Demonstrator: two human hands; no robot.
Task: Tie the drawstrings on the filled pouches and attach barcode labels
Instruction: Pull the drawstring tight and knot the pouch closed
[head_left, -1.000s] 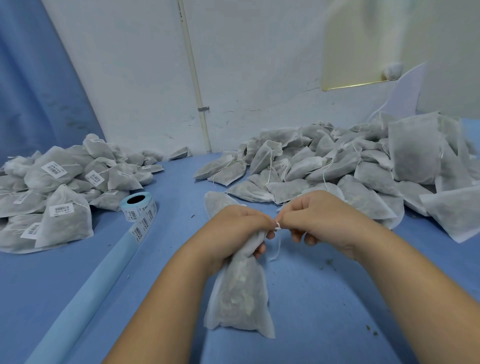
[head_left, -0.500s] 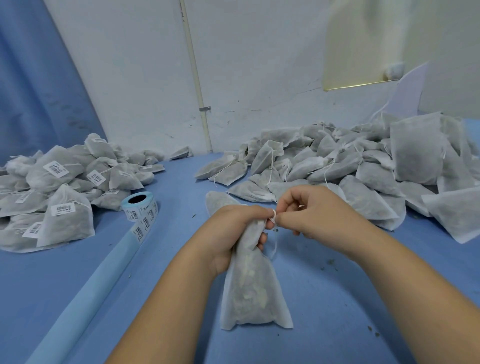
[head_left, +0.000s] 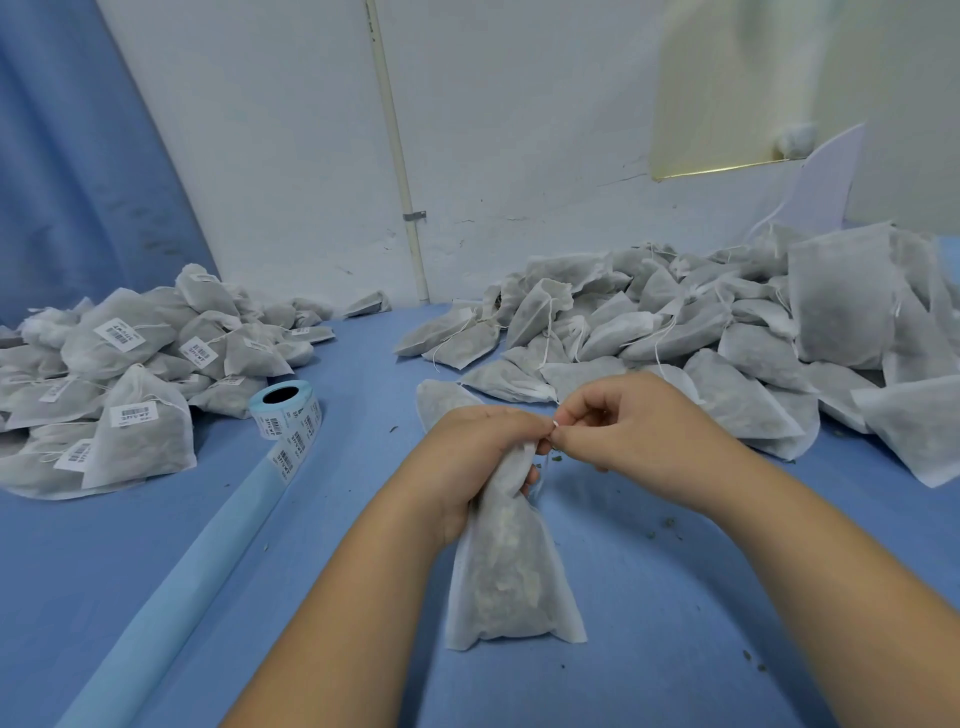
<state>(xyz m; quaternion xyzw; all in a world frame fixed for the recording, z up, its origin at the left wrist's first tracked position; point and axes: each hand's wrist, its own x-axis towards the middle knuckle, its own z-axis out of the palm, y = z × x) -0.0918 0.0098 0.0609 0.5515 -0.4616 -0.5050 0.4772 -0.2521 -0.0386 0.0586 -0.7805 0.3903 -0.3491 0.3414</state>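
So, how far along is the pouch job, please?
Done: the left heap of grey fabric pouches carries white barcode labels. In hand: the left hand grips one filled grey pouch by its neck while the right hand pinches its white drawstring. Left: labelling it from the pale blue label roll, then the bigger unlabelled right heap.

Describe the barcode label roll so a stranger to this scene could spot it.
Find the heap of grey labelled pouches on the left of the blue table. Right of it lies the pale blue roll of white barcode labels. It alone is round, with a dark hollow core and a trailing strip.
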